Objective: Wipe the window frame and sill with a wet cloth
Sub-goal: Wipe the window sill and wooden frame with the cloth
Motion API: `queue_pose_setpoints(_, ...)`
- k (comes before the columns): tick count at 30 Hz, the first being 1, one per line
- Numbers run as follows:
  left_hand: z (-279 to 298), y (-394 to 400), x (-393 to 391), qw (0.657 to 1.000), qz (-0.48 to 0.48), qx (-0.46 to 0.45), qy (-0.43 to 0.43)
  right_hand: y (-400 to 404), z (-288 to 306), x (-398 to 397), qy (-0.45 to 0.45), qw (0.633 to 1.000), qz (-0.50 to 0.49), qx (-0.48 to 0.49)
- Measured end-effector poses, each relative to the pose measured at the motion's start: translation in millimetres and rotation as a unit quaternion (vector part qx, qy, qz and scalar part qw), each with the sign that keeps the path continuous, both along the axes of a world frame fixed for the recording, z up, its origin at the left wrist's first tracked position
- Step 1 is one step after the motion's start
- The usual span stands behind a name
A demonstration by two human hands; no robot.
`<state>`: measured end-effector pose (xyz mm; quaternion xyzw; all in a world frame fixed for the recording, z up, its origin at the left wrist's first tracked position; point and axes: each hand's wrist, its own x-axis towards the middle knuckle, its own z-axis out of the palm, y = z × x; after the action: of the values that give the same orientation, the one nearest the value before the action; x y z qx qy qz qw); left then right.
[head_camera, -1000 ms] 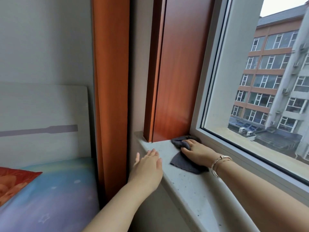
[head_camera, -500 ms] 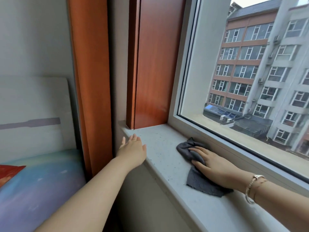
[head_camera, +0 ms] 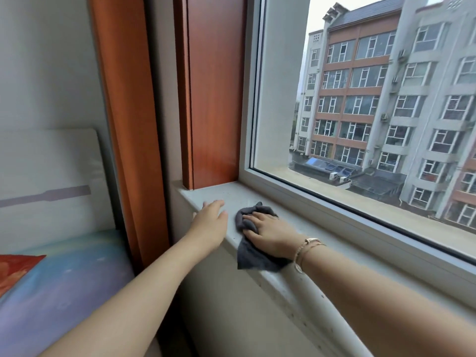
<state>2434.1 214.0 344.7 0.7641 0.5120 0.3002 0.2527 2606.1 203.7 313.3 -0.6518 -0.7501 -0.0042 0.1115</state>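
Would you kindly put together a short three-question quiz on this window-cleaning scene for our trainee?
1. True or false: the right hand presses the grey cloth flat on the sill.
2. Where does the left hand rest? A) on the glass B) on the sill's front edge C) on the orange curtain
3. Fill in: part of the cloth hangs over the sill's ____ edge.

Key: 1 true; 2 B; 3 front.
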Motion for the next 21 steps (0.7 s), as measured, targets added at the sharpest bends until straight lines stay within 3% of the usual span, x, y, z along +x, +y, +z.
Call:
queue_pose_setpoints(7, -21, 13, -44, 0.996, 0.070, 0.014, -0.051, 30, 7, -46, 0.010, 0.993, 0.120, -0.001)
queue_pose_setpoints(14, -20, 16, -42, 0.997, 0.055, 0.009, -0.059, 69, -1, 11, 0.033, 0.998, -0.046, -0.018)
queue_pose_setpoints(21, -6, -7, 18, 0.995, -0.026, -0.006, -0.094, -2, 5, 63, 0.052, 0.998, -0.033, -0.014)
